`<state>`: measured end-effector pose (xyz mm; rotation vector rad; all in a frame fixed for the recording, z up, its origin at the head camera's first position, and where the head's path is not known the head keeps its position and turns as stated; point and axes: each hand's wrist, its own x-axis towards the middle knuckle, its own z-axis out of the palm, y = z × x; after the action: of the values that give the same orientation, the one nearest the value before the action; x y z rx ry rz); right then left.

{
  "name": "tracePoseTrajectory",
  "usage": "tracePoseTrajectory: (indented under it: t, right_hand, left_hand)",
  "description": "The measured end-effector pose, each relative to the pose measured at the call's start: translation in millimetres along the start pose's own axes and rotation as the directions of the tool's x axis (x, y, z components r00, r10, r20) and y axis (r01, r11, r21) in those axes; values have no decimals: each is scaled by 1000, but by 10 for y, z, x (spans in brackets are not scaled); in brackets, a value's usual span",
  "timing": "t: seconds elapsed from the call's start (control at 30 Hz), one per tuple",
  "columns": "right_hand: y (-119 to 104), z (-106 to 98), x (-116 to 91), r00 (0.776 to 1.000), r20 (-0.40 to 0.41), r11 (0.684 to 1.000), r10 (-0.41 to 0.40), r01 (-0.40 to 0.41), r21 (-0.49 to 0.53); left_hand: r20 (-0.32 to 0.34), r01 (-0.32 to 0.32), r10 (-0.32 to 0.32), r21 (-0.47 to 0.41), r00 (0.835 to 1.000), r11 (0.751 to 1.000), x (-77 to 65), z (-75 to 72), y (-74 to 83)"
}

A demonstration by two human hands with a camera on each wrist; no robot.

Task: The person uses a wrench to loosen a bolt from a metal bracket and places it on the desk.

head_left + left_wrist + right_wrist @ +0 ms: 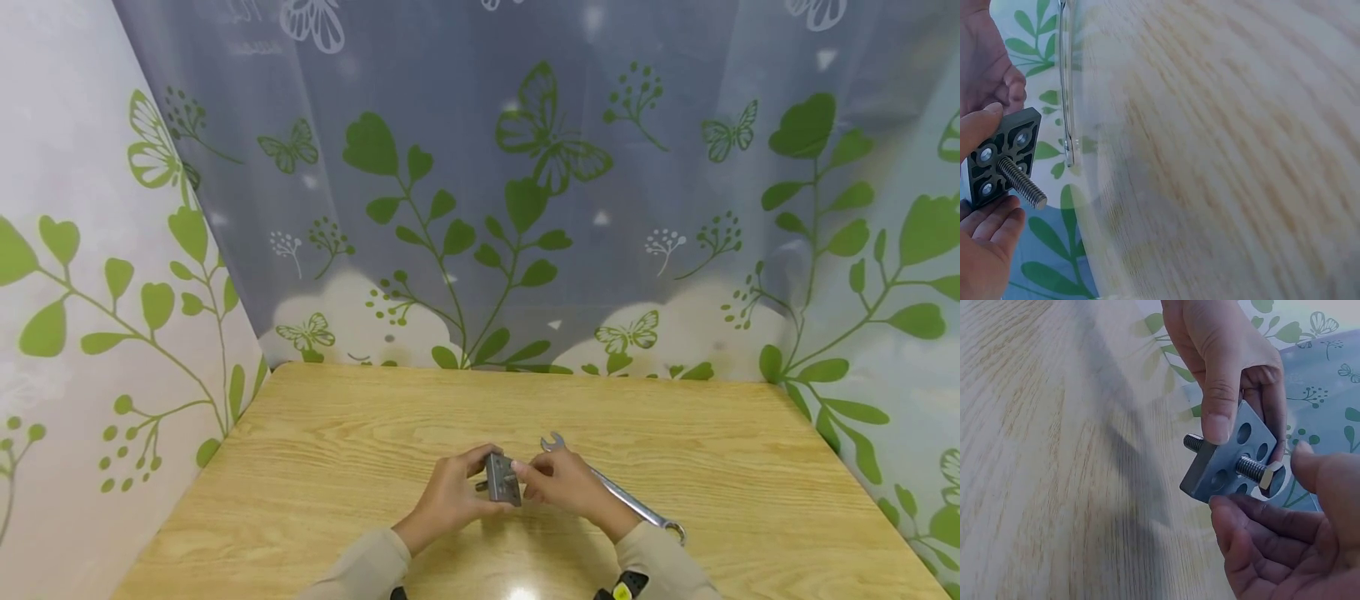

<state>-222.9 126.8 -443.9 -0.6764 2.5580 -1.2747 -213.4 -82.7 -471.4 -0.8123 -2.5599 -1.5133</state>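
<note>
Plate [497, 490] is sitting near six o'clock in the head view, the left hand [446, 498] grasping its edges and the right hand [567, 485] hovering at its three o'clock. A wrench [632, 500] is lying on the wooden surface [337, 467], its ring end pointing toward four o'clock. The left wrist view alone is revealing the plate's ribbed face, a threaded bolt [1025, 185] projecting toward four o'clock. The right wrist view is exposing the hex head [1272, 480], standing off the smooth face; the right thumb is waiting apart at two o'clock, that grip looking released.
</note>
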Motion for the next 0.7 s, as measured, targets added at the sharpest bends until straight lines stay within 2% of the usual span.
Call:
tracePoseTrajectory:
  t: [0.23,0.47,0.7]
  right_hand:
    - [-20,12,21,1000,-7,1000,11,-11,6]
    - [-59,-41,13,995,-28,994,-98,97,-41]
    - [-58,-55,9,993,-36,993,-115,115,5]
  left_hand:
    - [3,-1,1,2,1000,1000,-12,9,-9]
    - [11,13,-13,-7,1000,1000,-10,-4,-2]
    - [10,6,-6,-12,1000,1000,4,-12,29]
